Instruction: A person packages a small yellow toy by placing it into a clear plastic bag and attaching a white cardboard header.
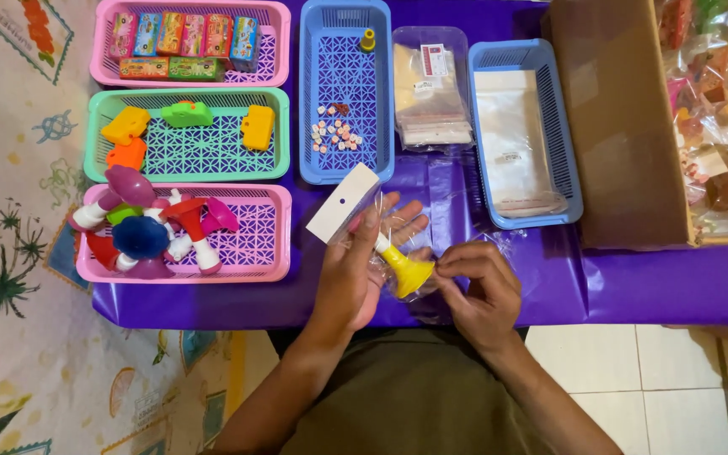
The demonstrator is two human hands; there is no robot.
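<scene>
My left hand (362,261) holds a clear plastic bag with a white card header (343,202) at its top. A yellow toy horn with a white stem (404,268) sits partly inside the bag's mouth. My right hand (480,285) pinches the clear film (446,253) at the horn's flared end, fingers curled. Both hands hover over the near edge of the purple table cover (634,282).
A pink basket (264,244) of toy horns lies at left, a green basket (212,147) of small toys behind it, a pink basket (191,42) of coloured boxes farther back. Blue baskets (343,93) hold beads and clear bags (520,135). A cardboard box (625,126) stands at right.
</scene>
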